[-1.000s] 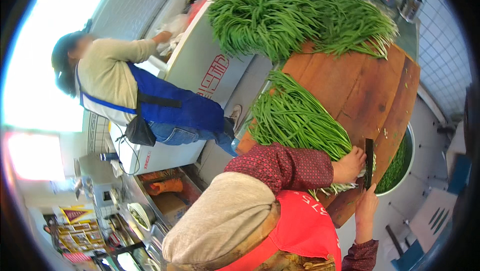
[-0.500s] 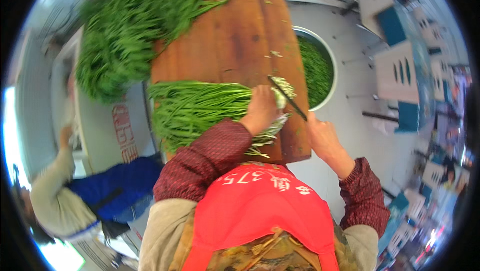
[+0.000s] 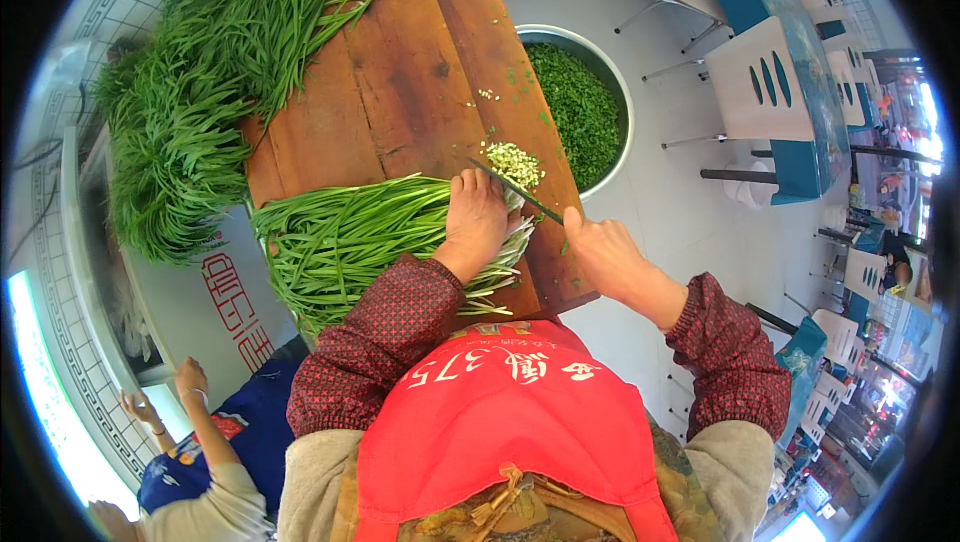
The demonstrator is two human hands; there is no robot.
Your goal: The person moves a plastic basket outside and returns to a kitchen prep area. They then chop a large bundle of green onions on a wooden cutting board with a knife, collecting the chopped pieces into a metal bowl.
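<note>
My left hand (image 3: 475, 220) presses down on a bundle of garlic chives (image 3: 350, 237), its fingers bent over the pale stem ends. The green leaves stretch to the left across a wooden board (image 3: 400, 102). My right hand (image 3: 607, 257) is closed round the handle of a knife (image 3: 522, 194). Its dark, narrow-looking blade slants along the stem ends, just right of my left fingers. Past the blade lies a small heap of cut pale stem pieces (image 3: 513, 162). My right hand hides the handle.
A big heap of chives (image 3: 215, 82) covers the board's far left and hangs over its edge. Right of the board, a round metal basin (image 3: 626, 92) holds chopped greens (image 3: 575, 107). Chairs (image 3: 760, 82) stand farther right. At lower left is another person (image 3: 215, 482), arms raised.
The view has shifted, so the board sits farther left. Both my hands stay at the stem ends with the knife between them. The other person has turned and now shows both hands.
</note>
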